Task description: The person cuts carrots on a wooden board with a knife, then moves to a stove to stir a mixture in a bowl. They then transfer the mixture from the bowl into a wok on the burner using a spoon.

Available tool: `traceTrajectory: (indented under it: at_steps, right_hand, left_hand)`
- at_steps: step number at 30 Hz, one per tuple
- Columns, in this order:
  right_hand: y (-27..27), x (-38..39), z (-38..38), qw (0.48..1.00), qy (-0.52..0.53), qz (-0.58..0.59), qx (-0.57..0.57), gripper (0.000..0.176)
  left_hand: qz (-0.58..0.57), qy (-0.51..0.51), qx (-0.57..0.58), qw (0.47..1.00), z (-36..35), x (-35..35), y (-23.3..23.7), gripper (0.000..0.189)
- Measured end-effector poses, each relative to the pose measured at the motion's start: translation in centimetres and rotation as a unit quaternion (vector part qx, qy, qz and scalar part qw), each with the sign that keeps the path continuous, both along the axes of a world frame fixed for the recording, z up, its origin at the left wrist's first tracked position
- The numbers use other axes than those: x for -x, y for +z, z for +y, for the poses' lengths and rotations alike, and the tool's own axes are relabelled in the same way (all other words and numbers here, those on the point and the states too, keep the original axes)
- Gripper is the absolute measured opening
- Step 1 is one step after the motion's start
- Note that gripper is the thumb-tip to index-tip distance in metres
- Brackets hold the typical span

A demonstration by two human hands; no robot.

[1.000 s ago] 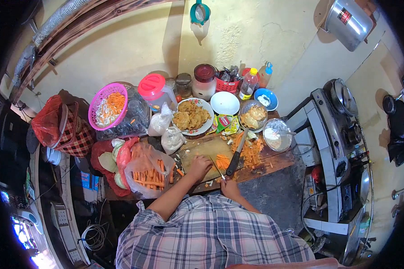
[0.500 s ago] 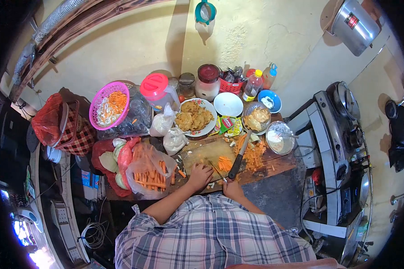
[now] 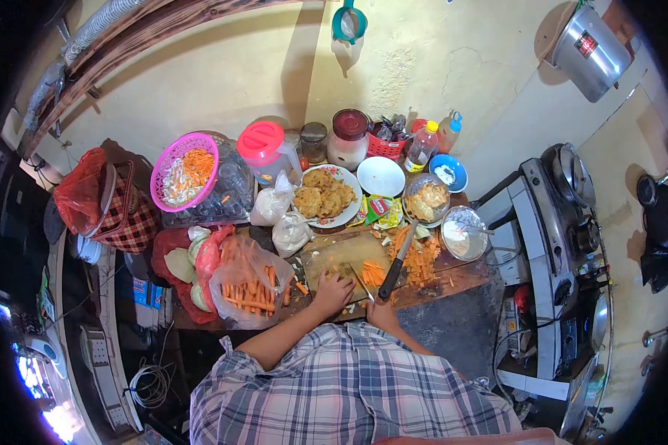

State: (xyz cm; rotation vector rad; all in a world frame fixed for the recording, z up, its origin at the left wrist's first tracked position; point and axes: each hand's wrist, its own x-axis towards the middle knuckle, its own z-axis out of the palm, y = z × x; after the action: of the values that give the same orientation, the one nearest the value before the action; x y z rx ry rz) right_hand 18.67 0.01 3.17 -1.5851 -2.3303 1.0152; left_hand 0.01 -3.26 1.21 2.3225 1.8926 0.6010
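Note:
My left hand rests on the near part of the wooden cutting board, fingers curled down. What lies under those fingers is hidden. In my right hand is a kitchen knife, its blade slanting away over the board just right of my left hand. Cut carrot sticks lie to the right of the blade. A second knife with a black handle lies at the board's right side, beside a heap of shredded carrot.
Left of the board, a clear plastic bag of carrots sits by cabbage. Behind stand a plate of fritters, bags of white powder, a white bowl and a pink basket. A stove is at right.
The view has shifted slightly. The blade's angle beside my left hand has changed a little; both hands stay in nearly the same place.

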Motion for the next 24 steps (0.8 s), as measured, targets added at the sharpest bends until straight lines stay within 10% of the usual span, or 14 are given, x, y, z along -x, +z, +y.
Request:
traceTrajectory:
  at_steps: [24]
  right_hand:
    - [-2.2, -0.2, -0.4, 1.000, -0.009, 0.005, 0.006, 0.023]
  left_hand:
    - [0.004, 0.011, 0.010, 1.000, -0.2, -0.1, -0.1, 0.028]
